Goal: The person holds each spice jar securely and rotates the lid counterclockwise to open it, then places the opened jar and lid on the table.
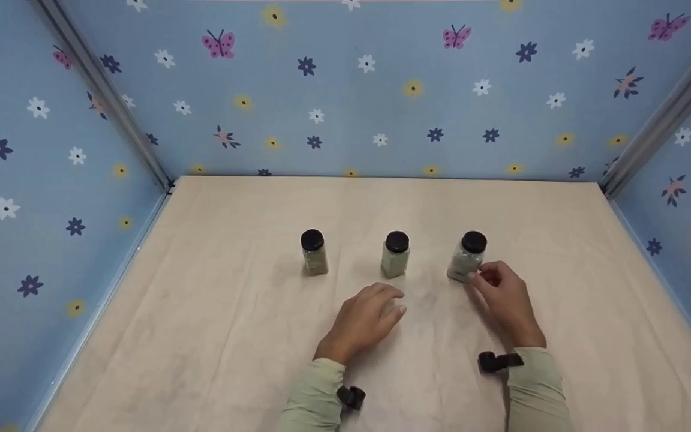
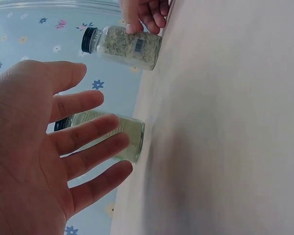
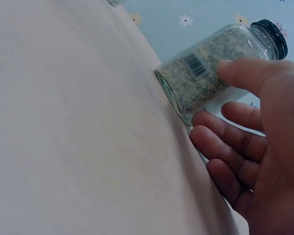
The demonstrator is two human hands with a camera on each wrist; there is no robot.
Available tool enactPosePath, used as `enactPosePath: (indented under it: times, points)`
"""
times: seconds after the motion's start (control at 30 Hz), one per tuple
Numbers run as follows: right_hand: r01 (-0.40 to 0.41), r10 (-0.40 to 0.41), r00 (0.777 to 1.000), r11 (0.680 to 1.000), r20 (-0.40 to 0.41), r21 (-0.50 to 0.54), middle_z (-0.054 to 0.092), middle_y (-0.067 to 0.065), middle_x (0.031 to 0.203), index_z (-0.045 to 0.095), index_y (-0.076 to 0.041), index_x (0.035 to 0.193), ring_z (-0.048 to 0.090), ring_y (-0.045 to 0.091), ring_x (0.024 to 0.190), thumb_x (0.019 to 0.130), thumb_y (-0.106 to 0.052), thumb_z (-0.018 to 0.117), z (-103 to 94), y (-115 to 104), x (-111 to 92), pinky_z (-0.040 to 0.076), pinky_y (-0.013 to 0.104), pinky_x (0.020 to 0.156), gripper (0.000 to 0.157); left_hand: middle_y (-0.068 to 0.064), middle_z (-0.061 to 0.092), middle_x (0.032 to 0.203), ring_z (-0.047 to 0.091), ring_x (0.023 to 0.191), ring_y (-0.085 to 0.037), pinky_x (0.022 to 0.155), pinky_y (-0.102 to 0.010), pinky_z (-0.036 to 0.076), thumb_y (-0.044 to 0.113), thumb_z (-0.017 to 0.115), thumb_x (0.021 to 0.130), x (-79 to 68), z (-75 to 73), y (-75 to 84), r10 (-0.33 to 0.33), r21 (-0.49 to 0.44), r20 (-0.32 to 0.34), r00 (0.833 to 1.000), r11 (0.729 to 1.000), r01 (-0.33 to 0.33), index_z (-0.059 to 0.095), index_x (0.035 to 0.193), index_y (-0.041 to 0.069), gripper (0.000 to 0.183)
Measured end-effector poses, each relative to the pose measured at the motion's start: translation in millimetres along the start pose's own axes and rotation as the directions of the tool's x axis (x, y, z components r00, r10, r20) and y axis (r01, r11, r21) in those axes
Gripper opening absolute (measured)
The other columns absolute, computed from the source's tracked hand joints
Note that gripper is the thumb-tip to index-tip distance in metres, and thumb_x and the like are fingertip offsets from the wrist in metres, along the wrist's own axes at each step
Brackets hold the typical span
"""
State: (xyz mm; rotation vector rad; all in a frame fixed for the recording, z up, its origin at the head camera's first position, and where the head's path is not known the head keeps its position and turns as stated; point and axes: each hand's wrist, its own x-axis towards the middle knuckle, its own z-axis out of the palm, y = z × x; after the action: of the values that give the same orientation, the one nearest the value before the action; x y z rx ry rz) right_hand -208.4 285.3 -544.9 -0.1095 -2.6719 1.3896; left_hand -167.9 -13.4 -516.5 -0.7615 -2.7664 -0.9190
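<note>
My right hand (image 1: 506,303) touches the right jar (image 1: 464,264) on the bench (image 1: 201,336), thumb against glass; whether those fingers grasp it, I cannot tell; my left hand (image 1: 362,316), fingers released and spread, is near the middle jar (image 1: 394,263).

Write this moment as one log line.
right hand: at rightmost black-lidded square clear glass jar, grip unclear; left hand: empty, near similar middle jar

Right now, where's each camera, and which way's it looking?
Head: worn there, facing forward and down at left jar, middle jar, right jar; left hand, right hand, sleeves show.
Left wrist: worn there, facing middle jar and right jar past left hand.
Right wrist: worn there, facing right jar past right hand.
Wrist views share right jar and right hand.
</note>
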Motion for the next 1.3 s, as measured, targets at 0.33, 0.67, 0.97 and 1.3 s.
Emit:
enactPosePath:
  times: [0.33, 0.67, 0.97, 1.3]
  points:
    - [-0.031, 0.031, 0.999, 0.999, 0.018, 0.011, 0.059, 0.002, 0.110, 0.055, -0.015, 0.122, 0.054, 0.017, 0.096, 0.084, -0.056, 0.057, 1.7, -1, 1, 0.043, 0.036, 0.083, 0.056, 0.013, 0.058, 0.111, 0.054, 0.104, -0.006, 0.083, -0.031, 0.047, 0.041, 0.053, 0.092, 16.5, 10.9, 4.0, -0.029, -0.046, 0.006, 1.000, 0.999, 0.029, 0.066, 0.111, 0.021, 0.030]
    - [-0.031, 0.032, 0.999, 0.999, 0.036, -0.030, 0.057, 0.003, 0.120, 0.051, -0.016, 0.131, 0.053, 0.018, 0.105, 0.088, -0.057, 0.049, 6.4, -2, 0, 0.042, 0.042, 0.090, 0.060, 0.013, 0.058, 0.112, 0.054, 0.105, -0.006, 0.085, -0.033, 0.046, 0.042, 0.051, 0.093, 25.2, 12.9, 6.1, -0.067, -0.054, 0.074, 0.995, 0.996, 0.071, 0.065, 0.114, 0.024, 0.031]
    - [-0.080, 0.082, 0.996, 0.996, 0.040, -0.049, 0.053, 0.004, 0.128, 0.044, -0.018, 0.139, 0.049, 0.021, 0.116, 0.089, -0.059, 0.044, 1.9, -1, 2, 0.038, 0.045, 0.097, 0.064, 0.014, 0.057, 0.113, 0.055, 0.104, -0.004, 0.084, -0.031, 0.046, 0.038, 0.054, 0.092, 45.7, 21.4, 24.1, -0.040, -0.109, 0.071, 0.997, 0.993, 0.047, 0.065, 0.115, 0.024, 0.029]
    - [-0.114, 0.116, 0.992, 0.992, 0.049, -0.047, 0.050, 0.003, 0.131, 0.041, -0.023, 0.139, 0.048, 0.020, 0.117, 0.090, -0.060, 0.040, 8.4, 0, 0, 0.039, 0.045, 0.096, 0.061, 0.007, 0.058, 0.110, 0.056, 0.102, -0.009, 0.080, -0.026, 0.049, 0.024, 0.055, 0.093, 76.5, 36.9, 28.9, -0.019, -0.392, -0.016, 1.000, 0.920, 0.011, 0.065, 0.111, 0.016, 0.022]
